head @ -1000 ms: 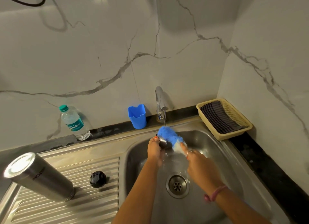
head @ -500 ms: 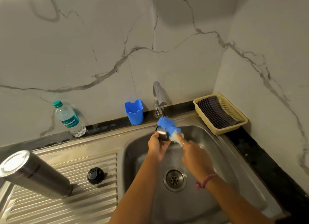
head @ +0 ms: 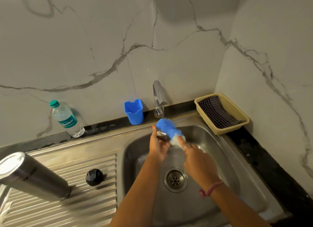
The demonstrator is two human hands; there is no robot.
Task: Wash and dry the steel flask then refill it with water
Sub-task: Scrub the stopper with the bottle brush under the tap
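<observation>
Two hands worked over the basin of the steel sink (head: 132, 152), under a thin stream of water falling from the tap (head: 158, 98). The left hand (head: 158, 146) had its fingers curled round a small shiny steel piece (head: 162, 135), mostly hidden; what exactly it was could not be told. The right hand (head: 197, 160) gripped a brush with a blue and white fluffy head (head: 166, 129), its fingers closed on the handle and the index finger stretched along it, the head pressed against the steel piece right beneath the water. A pink band (head: 211, 188) sat on the right wrist.

The steel flask (head: 32, 177) stood well apart from the hands, upside down on the ribbed draining board (head: 81, 201) at the left, its flat base facing up. A black cap (head: 94, 177) lay on the ribs between the flask and the basin. On the dark counter (head: 108, 126) behind the sink stood a plastic water bottle (head: 66, 119) with a green cap and, just left of the tap, a blue plastic cup (head: 134, 111). At the right corner a beige basket (head: 237, 125) held a dark checked cloth (head: 216, 111).
</observation>
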